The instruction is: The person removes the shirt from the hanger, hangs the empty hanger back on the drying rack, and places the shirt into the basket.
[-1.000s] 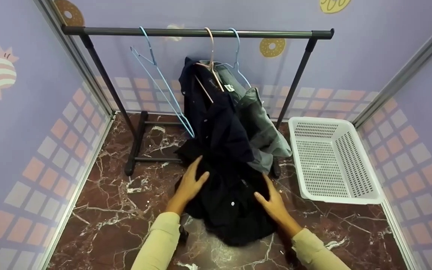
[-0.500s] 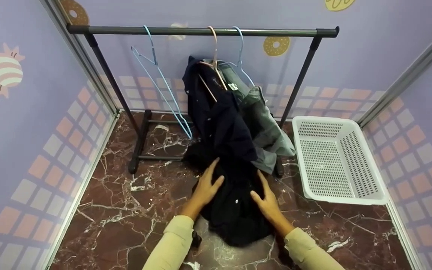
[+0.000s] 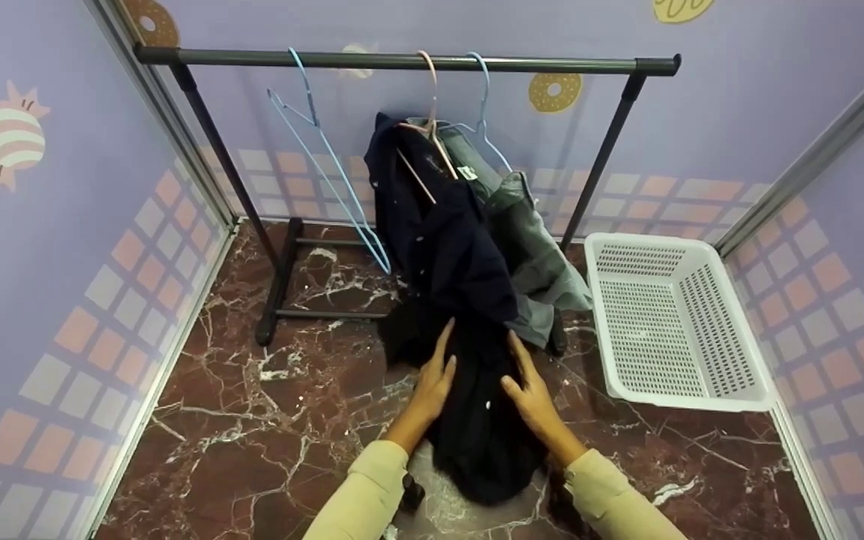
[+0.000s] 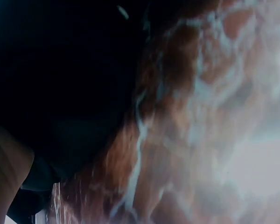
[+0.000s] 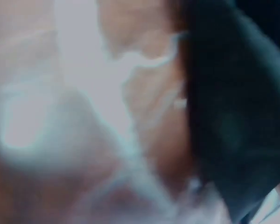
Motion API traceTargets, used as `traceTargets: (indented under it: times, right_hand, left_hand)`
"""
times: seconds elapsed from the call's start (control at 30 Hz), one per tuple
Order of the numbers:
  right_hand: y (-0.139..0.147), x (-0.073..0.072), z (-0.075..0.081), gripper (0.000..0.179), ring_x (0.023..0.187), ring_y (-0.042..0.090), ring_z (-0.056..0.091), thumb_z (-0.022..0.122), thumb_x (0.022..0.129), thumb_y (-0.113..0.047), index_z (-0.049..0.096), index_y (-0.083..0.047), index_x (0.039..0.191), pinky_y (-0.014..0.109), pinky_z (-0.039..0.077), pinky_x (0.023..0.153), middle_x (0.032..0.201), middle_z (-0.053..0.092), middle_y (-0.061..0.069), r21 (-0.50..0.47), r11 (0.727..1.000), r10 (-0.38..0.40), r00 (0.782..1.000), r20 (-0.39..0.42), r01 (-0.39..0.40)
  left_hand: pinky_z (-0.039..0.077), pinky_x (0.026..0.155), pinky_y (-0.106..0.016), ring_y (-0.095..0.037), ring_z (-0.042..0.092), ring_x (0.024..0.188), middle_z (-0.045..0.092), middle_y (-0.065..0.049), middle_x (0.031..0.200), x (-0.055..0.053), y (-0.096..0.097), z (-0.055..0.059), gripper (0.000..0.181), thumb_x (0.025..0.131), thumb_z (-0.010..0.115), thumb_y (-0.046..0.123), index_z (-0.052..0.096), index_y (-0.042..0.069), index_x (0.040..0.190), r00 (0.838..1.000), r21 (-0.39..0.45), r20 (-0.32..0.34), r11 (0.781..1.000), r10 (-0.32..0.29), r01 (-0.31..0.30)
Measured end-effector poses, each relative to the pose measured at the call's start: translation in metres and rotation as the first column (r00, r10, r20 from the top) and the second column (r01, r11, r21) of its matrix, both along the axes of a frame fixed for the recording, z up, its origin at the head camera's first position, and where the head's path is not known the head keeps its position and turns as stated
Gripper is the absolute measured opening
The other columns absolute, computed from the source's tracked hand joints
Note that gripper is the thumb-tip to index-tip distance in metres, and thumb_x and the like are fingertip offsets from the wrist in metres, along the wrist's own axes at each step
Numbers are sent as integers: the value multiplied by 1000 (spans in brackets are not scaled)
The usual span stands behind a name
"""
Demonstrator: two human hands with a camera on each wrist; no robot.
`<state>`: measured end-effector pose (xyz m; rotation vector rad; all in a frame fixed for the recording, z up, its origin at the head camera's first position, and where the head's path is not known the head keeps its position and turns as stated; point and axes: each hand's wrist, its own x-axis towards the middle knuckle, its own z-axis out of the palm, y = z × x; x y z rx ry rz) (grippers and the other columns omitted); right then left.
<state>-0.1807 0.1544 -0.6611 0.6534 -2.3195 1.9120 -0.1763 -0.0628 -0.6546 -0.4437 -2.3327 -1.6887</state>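
A black buttoned shirt (image 3: 481, 457) lies bunched on the floor in the head view, one white button showing on its front. My left hand (image 3: 432, 386) rests along its left side with fingers extended forward. On the opposite side my right hand (image 3: 533, 397) touches the cloth, fingers straight and thumb apart. Dark cloth of the shirt (image 4: 60, 79) fills the left of the left wrist view, beside part of my left hand (image 4: 7, 172). In the blurred right wrist view, the shirt (image 5: 238, 107) is at the right.
Behind stands a dark clothes rack (image 3: 552, 63). It carries a bare blue hanger (image 3: 338, 165), a navy shirt (image 3: 447, 255) on a pink hanger (image 3: 433, 97), and a grey-green garment (image 3: 552, 262) on another blue hanger (image 3: 485, 97). A white basket (image 3: 612, 375) stands right on the marbled floor (image 3: 214, 450).
My left hand has moved right, toward my right hand, pushing the shirt's left side inward. The shirt is now narrower; my right hand has shifted only slightly.
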Motion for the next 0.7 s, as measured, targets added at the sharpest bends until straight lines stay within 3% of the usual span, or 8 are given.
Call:
traceTargets:
  times: [0.1, 0.17, 0.27, 0.4, 0.5, 0.63, 0.7]
  right_hand:
    - [-1, -4, 4, 83, 154, 9, 27, 70, 98, -33, 26, -13, 165, 18, 23, 123, 170, 26, 13, 3, 999, 53, 998, 23, -53]
    - [-2, -5, 6, 90, 154, 18, 28, 75, 93, -41, 27, -16, 165, 27, 25, 125, 171, 26, 10, 27, 997, 66, 997, 45, -68]
    - [-3, -4, 7, 91, 153, 28, 31, 78, 90, -32, 27, -20, 165, 41, 27, 125, 170, 29, 6, 60, 996, 64, 995, 80, -69]
    - [-2, -1, 5, 80, 153, 22, 33, 71, 96, -24, 29, -24, 164, 31, 29, 124, 170, 30, 2, 48, 996, 63, 992, 106, -69]
    - [1, 0, 3, 70, 153, 10, 30, 61, 103, -38, 31, -20, 164, 18, 25, 121, 170, 29, 6, 15, 996, 87, 994, 67, -89]
    - [6, 1, 8, 75, 153, 1, 26, 41, 107, -57, 29, -9, 163, 15, 20, 122, 169, 27, 19, -31, 992, 126, 992, -12, -126]
    - [8, 2, 13, 76, 153, 1, 25, 34, 108, -58, 26, -6, 164, 15, 19, 123, 169, 25, 22, -53, 988, 144, 989, -15, -144]
  left_hand:
    - [28, 123, -61, -37, 34, 152, 29, -11, 170, 1, 1, 1, 73, 109, 31, 56, 21, 11, 165, 1000, 68, 20, 997, -24, 22]
    - [26, 123, -63, -39, 31, 153, 26, -12, 171, 2, 2, 4, 73, 109, 37, 55, 20, 12, 166, 998, 96, 51, 995, -36, 31]
    - [24, 124, -64, -41, 29, 153, 25, -14, 170, 6, 5, 19, 67, 109, 49, 34, 21, 9, 165, 991, 111, 127, 993, -51, 37]
    - [23, 126, -59, -40, 29, 154, 29, -17, 168, 17, 11, 44, 66, 104, 54, 13, 27, 4, 163, 982, 129, 178, 991, -65, 42]
    - [24, 127, -55, -35, 30, 154, 31, -14, 168, 17, 16, 36, 66, 103, 56, 12, 29, 6, 163, 988, 148, 144, 988, -54, 32]
    - [26, 128, -45, -27, 33, 154, 33, -5, 168, 13, 21, 14, 69, 102, 59, 12, 28, 14, 164, 995, 154, 87, 988, -45, 32]
    - [28, 127, -41, -25, 34, 153, 34, -3, 168, 13, 23, 14, 70, 101, 60, 14, 30, 16, 164, 997, 146, 57, 988, -50, 41]
